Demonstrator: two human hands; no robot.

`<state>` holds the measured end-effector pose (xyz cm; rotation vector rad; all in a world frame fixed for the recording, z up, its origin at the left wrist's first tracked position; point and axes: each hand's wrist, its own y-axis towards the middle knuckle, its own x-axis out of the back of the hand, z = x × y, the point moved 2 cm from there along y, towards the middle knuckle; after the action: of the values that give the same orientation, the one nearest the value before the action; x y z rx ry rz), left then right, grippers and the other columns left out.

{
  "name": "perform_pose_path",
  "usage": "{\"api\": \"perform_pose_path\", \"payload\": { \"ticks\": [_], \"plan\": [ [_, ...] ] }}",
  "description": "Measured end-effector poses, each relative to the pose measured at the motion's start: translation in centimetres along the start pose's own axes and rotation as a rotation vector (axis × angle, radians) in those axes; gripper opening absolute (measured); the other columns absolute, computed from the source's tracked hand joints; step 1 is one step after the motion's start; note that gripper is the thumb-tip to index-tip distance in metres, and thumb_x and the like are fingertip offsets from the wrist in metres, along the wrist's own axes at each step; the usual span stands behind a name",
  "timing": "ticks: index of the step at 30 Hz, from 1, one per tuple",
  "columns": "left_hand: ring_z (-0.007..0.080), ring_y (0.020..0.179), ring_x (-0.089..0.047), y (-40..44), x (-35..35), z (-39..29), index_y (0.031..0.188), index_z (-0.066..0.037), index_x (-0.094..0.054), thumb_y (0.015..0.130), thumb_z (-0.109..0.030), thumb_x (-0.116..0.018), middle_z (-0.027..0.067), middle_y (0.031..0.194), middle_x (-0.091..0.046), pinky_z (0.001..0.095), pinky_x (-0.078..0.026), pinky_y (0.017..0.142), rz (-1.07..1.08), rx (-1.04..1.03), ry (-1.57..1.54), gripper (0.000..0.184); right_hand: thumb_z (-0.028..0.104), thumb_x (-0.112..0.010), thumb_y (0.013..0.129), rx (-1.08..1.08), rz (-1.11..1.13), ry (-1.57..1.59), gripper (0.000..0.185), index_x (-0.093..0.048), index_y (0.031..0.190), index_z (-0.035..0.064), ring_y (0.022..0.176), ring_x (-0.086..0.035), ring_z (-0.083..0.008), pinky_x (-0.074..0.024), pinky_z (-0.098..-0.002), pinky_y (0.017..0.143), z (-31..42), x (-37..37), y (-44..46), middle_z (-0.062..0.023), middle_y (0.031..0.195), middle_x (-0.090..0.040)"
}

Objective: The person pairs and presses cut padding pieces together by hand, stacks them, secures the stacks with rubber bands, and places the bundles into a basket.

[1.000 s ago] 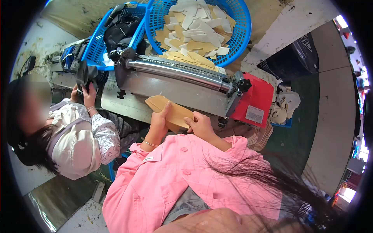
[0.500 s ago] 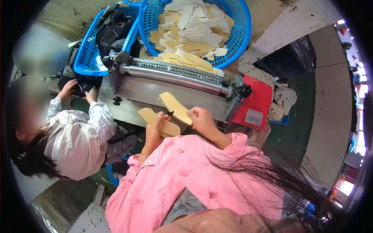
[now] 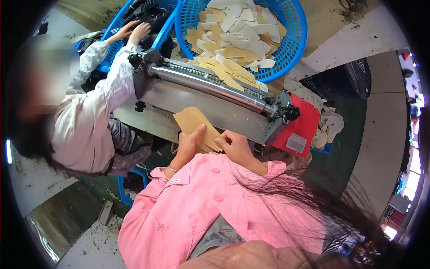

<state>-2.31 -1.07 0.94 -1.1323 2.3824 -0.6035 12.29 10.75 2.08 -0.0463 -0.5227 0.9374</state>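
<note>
Close to my chest, both hands hold tan flat cut pieces (image 3: 193, 120), stacked nearly in line with each other. My left hand (image 3: 188, 144) grips the stack from its left side, thumb lying on the top piece. At the lower right end, my right hand (image 3: 236, 147) pinches the stack's edge between thumb and fingers. Just beyond the hands stands a bench machine with a long steel roller (image 3: 210, 92) and a smooth metal plate (image 3: 188, 104) in front of it. The undersides of the pieces and several fingertips are hidden.
Behind the machine, a round blue basket (image 3: 299, 49) holds many tan and white pieces; some lie against the machine's back. A co-worker (image 3: 85, 130) at the left reaches into a blue basket (image 3: 163, 33) of black items. A red sheet (image 3: 309, 117) is at the machine's right end.
The separate piece in my right hand has come together with the stack in my left. A dark object by my left fingers is out of sight. The co-worker's hands moved up into the basket.
</note>
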Motion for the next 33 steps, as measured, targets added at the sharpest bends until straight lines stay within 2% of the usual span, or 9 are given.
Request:
{"api": "perform_pose_path", "payload": {
  "ticks": [3, 8, 11, 13, 15, 18, 21, 24, 33],
  "plan": [
    [0.0156, 0.090, -0.066, -0.4, -0.8, -0.5, 0.113, 0.004, -0.063, 0.092, -0.022, -0.071, 0.0088, 0.105, -0.068, 0.0302, -0.053, 0.077, 0.096, 0.015, -0.107, 0.035, 0.027, -0.068, 0.091, -0.177, 0.136, -0.004, 0.027, -0.065, 0.080, 0.0020, 0.061, -0.064, -0.0242, -0.0483, -0.0378, 0.060, -0.3, 0.1, 0.2, -0.0129, 0.066, -0.063],
    [0.0219, 0.100, -0.067, 0.1, 0.3, -0.1, 0.124, 0.007, -0.055, 0.095, -0.019, -0.065, 0.0151, 0.115, -0.066, 0.0341, -0.054, 0.087, -0.023, 0.060, 0.106, 0.040, 0.024, -0.064, 0.093, -0.188, 0.103, 0.123, 0.027, -0.069, 0.082, -0.0003, 0.052, -0.063, -0.0191, -0.0478, -0.0341, 0.052, -0.4, -0.3, 0.9, -0.0113, 0.062, -0.065],
    [0.0279, 0.113, -0.064, 0.1, 1.5, 1.9, 0.134, 0.009, -0.046, 0.098, -0.015, -0.058, 0.0193, 0.125, -0.062, 0.0364, -0.051, 0.098, 0.012, 0.033, -0.345, 0.045, 0.024, -0.061, 0.095, -0.309, 0.023, 0.335, 0.027, -0.071, 0.087, 0.0003, 0.050, -0.062, -0.0152, -0.0475, -0.0295, 0.047, -2.3, -0.1, 3.3, -0.0102, 0.064, -0.067],
    [0.0305, 0.122, -0.059, -0.2, 1.7, 2.0, 0.139, 0.010, -0.039, 0.099, -0.011, -0.053, 0.0217, 0.130, -0.059, 0.0377, -0.047, 0.104, 0.113, 0.002, -0.394, 0.047, 0.028, -0.060, 0.097, -0.353, -0.190, 0.604, 0.028, -0.072, 0.090, 0.0041, 0.048, -0.061, -0.0128, -0.0476, -0.0249, 0.045, -3.4, 0.5, 5.2, -0.0096, 0.065, -0.068],
    [0.0306, 0.122, -0.059, -0.9, 1.5, 1.8, 0.139, 0.010, -0.039, 0.099, -0.010, -0.053, 0.0220, 0.130, -0.058, 0.0384, -0.046, 0.106, 0.200, -0.017, -0.382, 0.047, 0.028, -0.063, 0.096, -0.457, -0.116, 0.489, 0.028, -0.069, 0.091, 0.0012, 0.057, -0.061, -0.0120, -0.0480, -0.0268, 0.051, -3.0, 1.9, 4.6, -0.0083, 0.072, -0.068],
    [0.0212, 0.103, -0.066, -1.3, 1.2, 1.0, 0.123, 0.008, -0.057, 0.095, -0.015, -0.064, 0.0144, 0.114, -0.068, 0.0334, -0.053, 0.090, 0.077, -0.038, -0.060, 0.037, 0.030, -0.065, 0.094, 0.069, -0.006, 0.011, 0.030, -0.069, 0.092, 0.0002, 0.064, -0.064, -0.0144, -0.0494, -0.0304, 0.058, -0.8, 0.4, 1.2, -0.0081, 0.074, -0.068],
    [0.0149, 0.090, -0.066, -1.0, 0.8, 1.1, 0.108, 0.006, -0.067, 0.091, -0.020, -0.071, 0.0095, 0.102, -0.071, 0.0299, -0.053, 0.079, -0.045, -0.072, 0.125, 0.032, 0.031, -0.069, 0.091, 0.083, 0.153, -0.213, 0.032, -0.070, 0.093, -0.0005, 0.067, -0.065, -0.0148, -0.0501, -0.0324, 0.063, 1.4, -0.1, 0.1, -0.0112, 0.076, -0.069],
    [0.0122, 0.086, -0.065, 0.0, 0.3, 1.8, 0.102, 0.005, -0.070, 0.089, -0.024, -0.075, 0.0085, 0.097, -0.072, 0.0280, -0.052, 0.076, -0.106, -0.074, 0.109, 0.032, 0.031, -0.065, 0.090, -0.128, 0.176, 0.030, 0.031, -0.067, 0.083, 0.0006, 0.068, -0.063, -0.0354, -0.0462, -0.0433, 0.063, 0.7, -0.6, 0.0, -0.0228, 0.074, -0.062],
    [0.0165, 0.091, -0.068, -1.1, 1.0, 1.1, 0.115, 0.004, -0.065, 0.092, -0.024, -0.072, 0.0101, 0.105, -0.071, 0.0303, -0.054, 0.080, -0.064, 0.043, 0.047, 0.037, 0.029, -0.060, 0.096, -0.165, -0.003, 0.026, 0.032, -0.070, 0.086, 0.0002, 0.052, -0.065, -0.0220, -0.0509, -0.0356, 0.053, 0.1, 1.3, 1.1, -0.0155, 0.063, -0.066]
  ]
}}
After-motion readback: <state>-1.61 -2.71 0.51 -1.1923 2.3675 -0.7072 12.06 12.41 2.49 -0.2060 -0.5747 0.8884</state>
